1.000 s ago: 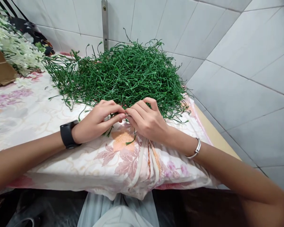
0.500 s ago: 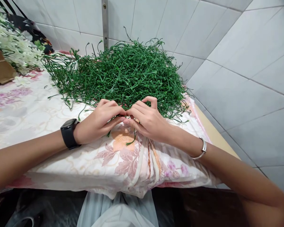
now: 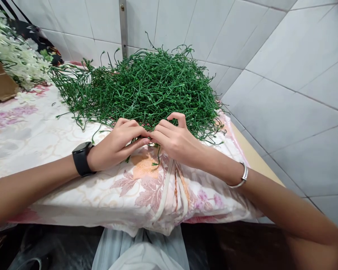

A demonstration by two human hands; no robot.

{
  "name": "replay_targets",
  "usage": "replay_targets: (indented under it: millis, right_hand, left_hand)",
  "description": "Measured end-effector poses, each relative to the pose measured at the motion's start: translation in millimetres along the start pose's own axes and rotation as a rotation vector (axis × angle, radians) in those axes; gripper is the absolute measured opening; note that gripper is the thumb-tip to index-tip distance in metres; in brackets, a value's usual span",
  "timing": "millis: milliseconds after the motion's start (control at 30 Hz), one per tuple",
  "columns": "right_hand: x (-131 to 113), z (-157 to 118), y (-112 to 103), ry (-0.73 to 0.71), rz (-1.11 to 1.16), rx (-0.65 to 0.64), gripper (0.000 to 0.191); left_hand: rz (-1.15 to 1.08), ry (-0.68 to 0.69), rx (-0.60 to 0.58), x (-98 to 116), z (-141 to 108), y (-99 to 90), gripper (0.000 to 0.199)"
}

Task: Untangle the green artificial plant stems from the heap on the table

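Observation:
A large heap of thin green plastic stems [image 3: 154, 86] lies on the floral cloth. At its near edge my left hand [image 3: 119, 144], below a black wristwatch [image 3: 83, 158], is closed around a green stem. My right hand [image 3: 176, 140] pinches at the same spot, its fingertips meeting those of the left and its index finger bent up. From between the hands a green stem [image 3: 158, 155] hangs down over the orange flower print. The fingers hide the part of the stem that they grip.
White artificial flowers [image 3: 24, 56] and a brown cardboard piece [image 3: 0, 77] are at the far left, beside a dark patterned fabric [image 3: 35, 37]. The floral cloth [image 3: 59, 198] covers the table. Behind rises a tiled wall [image 3: 214, 33] with a metal strip [image 3: 123, 28].
The right fingers have closed in against the left fingertips, and the hanging stem has shifted and turned slightly. The view has moved a little.

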State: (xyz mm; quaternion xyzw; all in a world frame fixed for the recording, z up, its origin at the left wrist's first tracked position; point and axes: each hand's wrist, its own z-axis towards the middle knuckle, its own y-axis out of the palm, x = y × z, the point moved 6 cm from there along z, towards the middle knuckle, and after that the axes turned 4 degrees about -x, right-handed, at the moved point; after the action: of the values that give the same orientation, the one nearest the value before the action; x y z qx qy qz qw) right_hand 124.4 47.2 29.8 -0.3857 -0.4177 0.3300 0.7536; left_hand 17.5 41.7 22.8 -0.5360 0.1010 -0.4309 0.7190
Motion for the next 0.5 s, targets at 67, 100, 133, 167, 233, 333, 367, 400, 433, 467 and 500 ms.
replay_targets:
  millis: [67,100,133,167,233,333,367,400,433,467,500]
  right_hand:
    - [3.6,0.2,-1.4,0.036,0.086,0.037,0.022]
    - [5.9,0.1,-1.4,0.057,0.140,0.057,0.021]
    - [8.1,0.0,-0.7,0.074,0.189,0.074,0.020]
    - [9.8,-0.3,0.3,0.083,0.223,0.087,0.020]
    - [10.9,-1.3,2.3,0.076,0.213,0.104,0.019]
    - [7.4,-3.0,2.9,0.026,0.049,0.124,0.018]
    - [5.7,-3.4,2.4,0.009,-0.007,0.135,0.018]
    - [3.9,-3.6,1.9,-0.005,-0.051,0.144,0.018]
    - [2.4,-3.6,1.5,-0.014,-0.080,0.153,0.018]
    - [1.1,-3.4,1.2,-0.017,-0.097,0.163,0.019]
    - [-0.1,-3.2,1.2,-0.019,-0.106,0.173,0.020]
  left_hand:
    - [-0.043,-0.019,0.001,-0.9,-0.1,-1.1,0.014]
    - [-0.062,-0.033,0.000,-1.9,-0.1,-1.5,0.013]
    - [-0.078,-0.048,-0.006,-3.0,0.0,-1.3,0.013]
    - [-0.089,-0.060,-0.014,-4.0,0.2,-1.0,0.013]
    - [-0.102,-0.071,-0.029,-5.5,0.8,0.1,0.013]
    - [-0.098,-0.074,-0.020,-7.2,1.6,0.4,0.016]
    - [-0.093,-0.072,-0.010,-7.7,1.6,0.3,0.017]
    - [-0.087,-0.070,-0.002,-8.2,1.4,0.4,0.018]
    - [-0.081,-0.064,0.005,-8.5,1.1,0.7,0.018]
    - [-0.072,-0.056,0.011,-8.5,0.7,1.0,0.018]
    - [-0.059,-0.047,0.019,-8.3,0.3,1.4,0.018]
